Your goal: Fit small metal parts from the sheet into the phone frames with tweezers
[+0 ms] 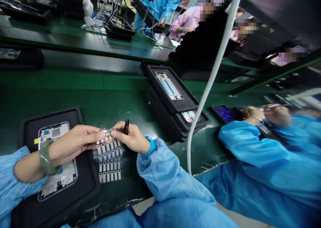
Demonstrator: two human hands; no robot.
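Note:
My left hand (86, 137) pinches the upper edge of a clear sheet of small silver stickers (110, 150), set in rows. From the other side my right hand (131, 136) grips the same edge between thumb and fingers. A black pen-like tool (126, 126) sticks up out of my right hand; its lower end is hidden. The sheet's lower rows hang toward the green bench (117, 104). Beneath my left forearm, a phone frame (69, 174) with internal parts showing lies in a black foam tray (87, 178). My wrist partly covers that frame.
Behind my right hand stands a stack of black trays (163, 111), the top one holding another phone frame (170, 86). A white cable (213, 77) hangs across the view. At right, a co-worker's hands (265, 116) work close by. More trays and people are across the bench.

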